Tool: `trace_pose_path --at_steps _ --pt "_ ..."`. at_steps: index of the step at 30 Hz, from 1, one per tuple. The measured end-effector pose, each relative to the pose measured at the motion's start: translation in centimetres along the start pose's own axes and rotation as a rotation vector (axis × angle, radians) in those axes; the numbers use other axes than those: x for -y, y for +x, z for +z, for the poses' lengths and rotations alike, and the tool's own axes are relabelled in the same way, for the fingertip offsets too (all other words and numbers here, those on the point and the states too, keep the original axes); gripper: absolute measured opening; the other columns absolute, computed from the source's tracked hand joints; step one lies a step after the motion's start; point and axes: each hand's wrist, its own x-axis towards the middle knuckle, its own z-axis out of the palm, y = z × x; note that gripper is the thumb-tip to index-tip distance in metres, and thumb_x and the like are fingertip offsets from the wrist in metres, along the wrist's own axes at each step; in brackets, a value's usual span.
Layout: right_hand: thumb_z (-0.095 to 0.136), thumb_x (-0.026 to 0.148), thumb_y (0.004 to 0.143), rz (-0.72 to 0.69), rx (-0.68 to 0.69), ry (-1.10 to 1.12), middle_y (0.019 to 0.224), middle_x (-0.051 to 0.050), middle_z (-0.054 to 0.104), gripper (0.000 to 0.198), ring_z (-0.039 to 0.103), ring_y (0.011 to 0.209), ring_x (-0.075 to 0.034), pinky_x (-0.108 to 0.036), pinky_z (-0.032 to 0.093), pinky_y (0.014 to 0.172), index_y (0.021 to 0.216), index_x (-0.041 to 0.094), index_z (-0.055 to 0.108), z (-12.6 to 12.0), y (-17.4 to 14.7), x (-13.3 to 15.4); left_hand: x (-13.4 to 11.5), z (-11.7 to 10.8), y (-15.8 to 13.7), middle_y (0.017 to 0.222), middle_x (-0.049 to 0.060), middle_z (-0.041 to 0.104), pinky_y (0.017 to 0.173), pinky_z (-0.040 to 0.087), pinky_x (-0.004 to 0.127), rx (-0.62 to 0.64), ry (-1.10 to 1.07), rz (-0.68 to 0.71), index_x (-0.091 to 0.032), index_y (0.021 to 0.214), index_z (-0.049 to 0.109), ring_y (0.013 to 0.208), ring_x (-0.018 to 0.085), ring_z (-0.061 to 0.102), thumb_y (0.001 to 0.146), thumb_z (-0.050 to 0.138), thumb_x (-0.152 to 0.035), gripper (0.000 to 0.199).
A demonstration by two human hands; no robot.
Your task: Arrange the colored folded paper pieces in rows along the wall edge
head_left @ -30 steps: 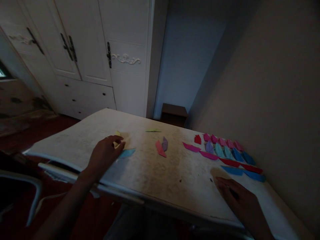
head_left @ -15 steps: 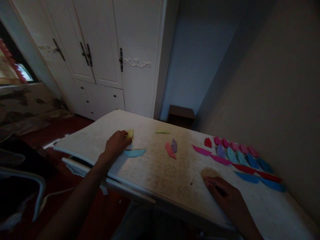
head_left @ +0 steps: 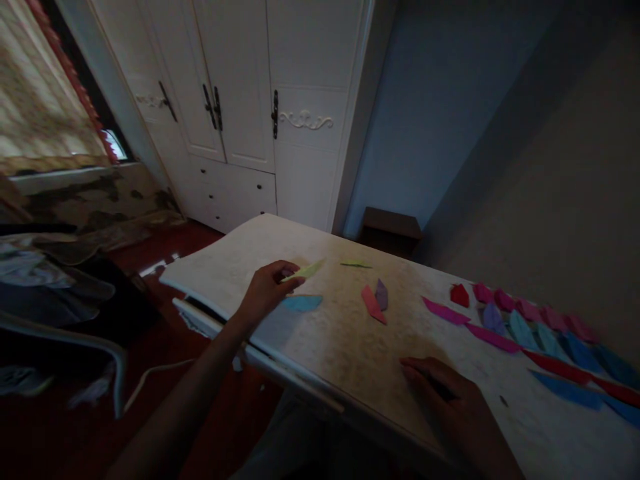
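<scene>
My left hand point(head_left: 273, 287) pinches a yellow-green folded paper piece point(head_left: 310, 270) between thumb and fingers, just above the table. Below it lies a light blue folded paper piece point(head_left: 303, 303). A thin lime-green piece point(head_left: 357, 264) rests farther right. In the middle, a coral-pink piece point(head_left: 373, 305) lies against a purple one point(head_left: 381, 294). My right hand point(head_left: 445, 393) is low over the table near the front edge, fingers curled and pressed together, with nothing visible in them.
Along the table's point(head_left: 320, 353) right side stand rows of folded paper: a red piece point(head_left: 459, 295), several pink pieces point(head_left: 527, 309), light blue ones point(head_left: 523, 329), magenta strips point(head_left: 445, 311) and blue strips point(head_left: 565, 388). A white wardrobe point(head_left: 315, 173) and a brown low cabinet point(head_left: 390, 227) stand behind.
My left hand has lifted the yellow-green paper piece and moved right with it. My right hand has shifted left over the table. The view has turned left.
</scene>
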Motion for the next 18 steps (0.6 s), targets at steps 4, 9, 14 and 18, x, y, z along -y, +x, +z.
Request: trace_pose_path --at_steps 4,9,14,18 --pt "0.055 0.05 0.086 -0.001 0.023 0.002 0.095 -0.006 0.074 0.033 0.07 0.087 -0.023 -0.032 0.056 0.073 0.092 0.025 0.076 0.7 0.1 0.4 -1.1 0.1 -1.2 0.062 0.001 0.068 0.052 0.046 0.021 0.093 -0.084 -0.08 -0.013 0.095 0.069 0.052 0.011 0.057 0.076 0.069 -0.035 0.029" --pt "0.054 0.046 0.089 0.0 0.05 0.027 0.092 -0.006 0.073 0.031 0.068 0.085 -0.021 -0.032 0.053 0.075 0.095 0.024 0.074 0.6 -0.1 0.5 -2.6 1.7 -2.0 0.066 0.003 0.071 0.054 0.05 0.023 0.206 -0.251 -0.118 -0.012 0.097 0.068 0.055 0.012 0.062 0.073 0.071 -0.035 0.033" --pt "0.054 0.039 0.091 -0.033 0.098 0.101 0.089 -0.005 0.071 0.027 0.066 0.082 -0.02 -0.031 0.05 0.073 0.098 0.023 0.074 -0.2 -0.6 0.8 -6.2 5.7 -3.2 0.067 0.004 0.072 0.053 0.052 0.023 0.395 -0.37 -0.139 -0.011 0.098 0.066 0.058 0.015 0.067 0.072 0.074 -0.036 0.037" --pt "0.056 0.037 0.091 -0.018 0.11 0.183 0.094 -0.005 0.072 0.025 0.065 0.088 -0.019 -0.03 0.049 0.077 0.101 0.023 0.074 -1.4 -1.2 0.5 -8.6 10.5 -4.0 0.059 0.002 0.068 0.047 0.049 0.021 0.592 -0.396 -0.145 -0.011 0.092 0.066 0.052 0.014 0.065 0.072 0.074 -0.037 0.033"
